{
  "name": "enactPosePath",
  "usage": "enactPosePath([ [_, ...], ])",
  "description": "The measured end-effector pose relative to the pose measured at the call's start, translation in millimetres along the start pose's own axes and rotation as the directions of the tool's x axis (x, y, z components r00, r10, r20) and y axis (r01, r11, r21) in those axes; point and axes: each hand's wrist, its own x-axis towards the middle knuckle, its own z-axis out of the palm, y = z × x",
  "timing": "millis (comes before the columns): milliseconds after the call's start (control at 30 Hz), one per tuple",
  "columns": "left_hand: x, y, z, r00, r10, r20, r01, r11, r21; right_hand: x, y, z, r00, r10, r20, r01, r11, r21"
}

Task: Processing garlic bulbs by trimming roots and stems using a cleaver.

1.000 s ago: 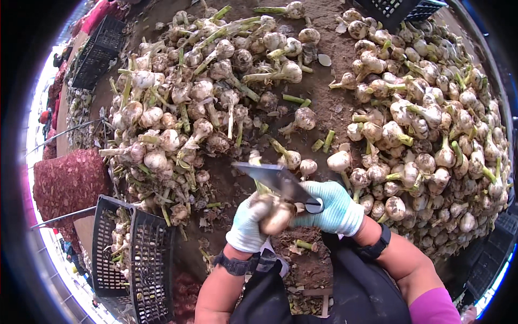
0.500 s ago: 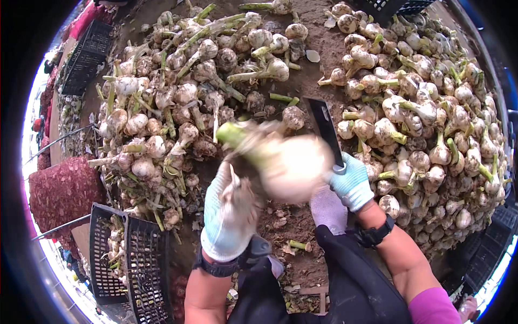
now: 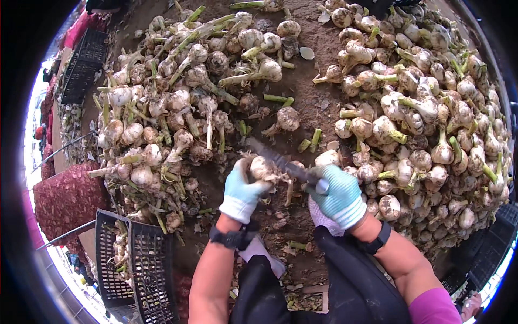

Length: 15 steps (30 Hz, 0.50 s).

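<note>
My left hand, in a pale blue and white glove, is closed round a dirty garlic bulb. Facing it, my right hand grips a knife whose dark blade, slightly blurred, points up and left just past that bulb. Ragged roots or skin hang beside the bulb near the blade; whether the edge touches them I cannot tell. Another garlic bulb shows just beyond my right knuckles. Cut pieces of green stem lie on the soil ahead.
Untrimmed garlic with long stems is heaped in a left pile; shorter-stemmed bulbs form a right pile. At lower left stands a black plastic crate, beside a dark red mesh sack. Another black crate sits at far left.
A large, blurred garlic bulb with a green stem, between my hands before, is gone from there. The knife has swung down leftward to the bulb in my left hand. Cut stem pieces now lie ahead.
</note>
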Motion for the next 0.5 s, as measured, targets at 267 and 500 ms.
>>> enactPosePath([
  [267, -67, 32, 5, 0.998, -0.021, -0.064, -0.022, 0.797, -0.603, -6, -40, -1, 0.893, -0.385, 0.235, 0.431, 0.881, -0.194],
  [500, -87, 35, -6, 0.969, 0.229, -0.094, -0.246, 0.930, -0.274, -7, -37, 12, 0.879, -0.439, 0.185, 0.465, 0.874, -0.138],
])
